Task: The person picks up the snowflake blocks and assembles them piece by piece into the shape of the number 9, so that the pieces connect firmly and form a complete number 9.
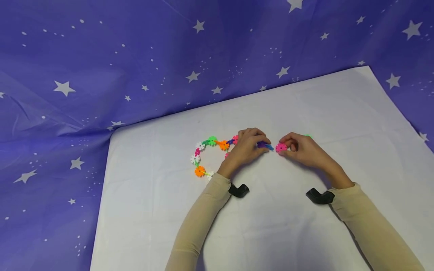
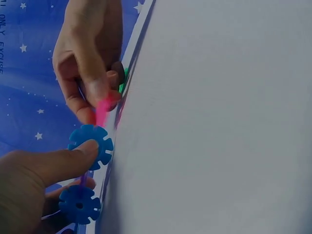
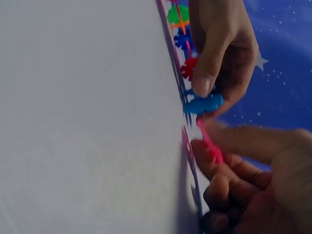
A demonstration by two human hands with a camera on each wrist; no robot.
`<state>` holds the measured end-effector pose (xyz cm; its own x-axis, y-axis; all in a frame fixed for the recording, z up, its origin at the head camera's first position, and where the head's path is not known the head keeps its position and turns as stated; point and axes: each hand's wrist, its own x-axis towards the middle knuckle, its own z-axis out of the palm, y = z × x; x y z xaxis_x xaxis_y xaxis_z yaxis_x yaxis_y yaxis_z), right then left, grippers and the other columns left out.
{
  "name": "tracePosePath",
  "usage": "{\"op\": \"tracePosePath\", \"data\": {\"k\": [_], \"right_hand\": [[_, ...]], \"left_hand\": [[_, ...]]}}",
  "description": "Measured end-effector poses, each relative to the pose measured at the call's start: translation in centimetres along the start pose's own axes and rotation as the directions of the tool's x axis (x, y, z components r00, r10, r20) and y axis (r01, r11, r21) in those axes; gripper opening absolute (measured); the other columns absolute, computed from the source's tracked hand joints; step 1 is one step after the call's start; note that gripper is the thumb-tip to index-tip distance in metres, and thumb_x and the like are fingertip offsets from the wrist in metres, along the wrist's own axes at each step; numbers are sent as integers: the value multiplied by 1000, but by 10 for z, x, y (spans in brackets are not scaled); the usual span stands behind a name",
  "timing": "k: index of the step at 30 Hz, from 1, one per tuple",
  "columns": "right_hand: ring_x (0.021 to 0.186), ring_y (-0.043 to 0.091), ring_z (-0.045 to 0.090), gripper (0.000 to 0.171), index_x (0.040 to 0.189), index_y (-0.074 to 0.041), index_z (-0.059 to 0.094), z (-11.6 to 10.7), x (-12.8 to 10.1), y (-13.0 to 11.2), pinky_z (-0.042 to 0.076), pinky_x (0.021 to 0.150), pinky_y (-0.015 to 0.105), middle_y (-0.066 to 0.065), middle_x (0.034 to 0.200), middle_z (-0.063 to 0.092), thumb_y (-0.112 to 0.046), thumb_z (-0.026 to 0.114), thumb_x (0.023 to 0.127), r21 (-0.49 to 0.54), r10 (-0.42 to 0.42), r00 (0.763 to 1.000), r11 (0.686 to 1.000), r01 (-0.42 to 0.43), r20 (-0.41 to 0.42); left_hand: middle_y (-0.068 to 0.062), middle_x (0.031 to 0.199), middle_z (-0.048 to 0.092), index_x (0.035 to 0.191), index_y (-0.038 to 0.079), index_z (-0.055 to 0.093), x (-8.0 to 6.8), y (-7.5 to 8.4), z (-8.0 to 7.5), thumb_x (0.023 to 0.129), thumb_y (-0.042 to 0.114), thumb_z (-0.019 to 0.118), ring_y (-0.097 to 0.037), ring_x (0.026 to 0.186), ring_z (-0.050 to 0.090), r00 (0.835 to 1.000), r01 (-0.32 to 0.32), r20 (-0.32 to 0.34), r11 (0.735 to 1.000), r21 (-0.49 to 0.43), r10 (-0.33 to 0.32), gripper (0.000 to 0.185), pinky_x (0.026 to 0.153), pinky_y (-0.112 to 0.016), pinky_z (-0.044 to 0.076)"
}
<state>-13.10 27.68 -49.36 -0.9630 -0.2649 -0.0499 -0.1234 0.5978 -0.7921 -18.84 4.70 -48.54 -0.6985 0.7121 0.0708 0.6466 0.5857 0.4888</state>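
A: While the left hand [image 1: 245,147] pinches the chain's [image 1: 211,150] blue disc [image 1: 268,146] on the counter [image 1: 278,226], what helps?

B: The right hand [image 1: 300,148] pinches 1 pink disc [image 1: 281,147]; line slots squarely, I'd say.

My head camera looks forward and down from well above the white surface [image 1: 271,226], taking in both forearms and the starry blue backdrop [image 1: 101,75]. My left wrist camera sits very close, low along the surface, facing across to the right hand [image 2: 90,58]. My right wrist camera mirrors it, facing the left hand [image 3: 222,48]. All three views share the spot where the pink disc [image 1: 281,147] meets the blue disc [image 3: 204,103].
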Motion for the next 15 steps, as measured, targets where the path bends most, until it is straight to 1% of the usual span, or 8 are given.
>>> {"op": "tracePosePath", "data": {"k": [5, 9, 15], "right_hand": [[70, 13, 50, 34, 113, -6, 65, 0, 0, 0, 41, 62, 20, 7, 87, 62, -23, 77, 86, 105, 41, 999, 993, -44, 31], [73, 12, 54, 34, 114, -6, 65, 0, 1, 1, 43, 63, 20, 9, 90, 66, -24, 76, 86, 168, 63, 996, 983, -71, 56], [72, 11, 58, 35, 111, -5, 66, 3, 2, 1, 45, 63, 20, 10, 89, 69, -24, 78, 84, 231, 85, 995, 968, -95, 54]], "left_hand": [[2, 115, 63, 104, 24, 75, 1, 0, 2, 90, 32, 71, -17, 110, 54, 999, -11, -37, 1000, 6, 12, 17, 102, -43, 29], [3, 113, 64, 105, 22, 75, 1, 0, 2, 90, 32, 71, -15, 110, 55, 999, -17, -51, 1000, 3, 17, 18, 102, -43, 29], [3, 111, 66, 104, 21, 74, 0, 0, 3, 90, 30, 72, -13, 110, 57, 998, -24, -63, 1000, -16, 23, 17, 100, -42, 31]]}}
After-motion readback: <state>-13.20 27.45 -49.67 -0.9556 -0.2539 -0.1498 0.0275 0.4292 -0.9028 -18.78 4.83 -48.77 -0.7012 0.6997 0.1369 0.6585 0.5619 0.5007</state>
